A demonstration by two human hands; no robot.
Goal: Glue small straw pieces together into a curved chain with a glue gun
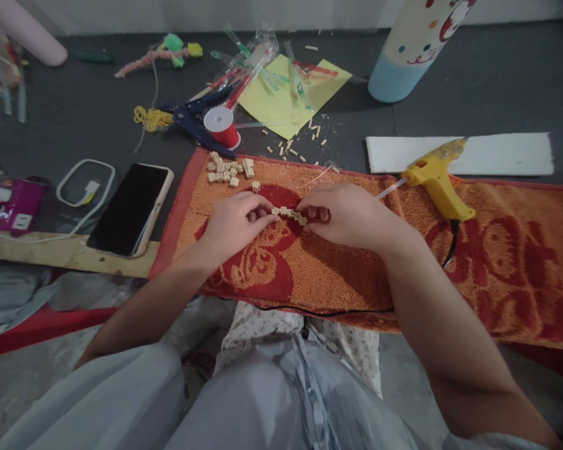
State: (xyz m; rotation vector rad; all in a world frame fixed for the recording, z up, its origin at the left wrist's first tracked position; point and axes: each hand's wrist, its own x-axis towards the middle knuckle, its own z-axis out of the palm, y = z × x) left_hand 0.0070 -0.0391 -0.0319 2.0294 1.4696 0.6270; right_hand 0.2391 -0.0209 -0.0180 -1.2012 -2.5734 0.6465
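Observation:
A short strip of small pale wooden pieces (289, 214), joined in a row, spans the gap between my two hands just above the orange and red towel (347, 269). My left hand (239, 222) pinches its left end between thumb and forefinger. At the other end, my right hand (340, 212) closes its fingertips on the strip. Beyond my left hand sits a group of little wooden bundles (225, 167), with a single bundle (256, 186) nearer the fingers. A thin pale strand (316, 177) lies behind my right hand.
Right of my right hand rests a yellow glue gun (438, 178) against a white board (497, 153). Behind are a red thread spool (223, 128), blue-handled cutters (194, 122), yellow paper (272, 106), wooden bits and a tall bottle (398, 62). A phone (129, 209) lies left.

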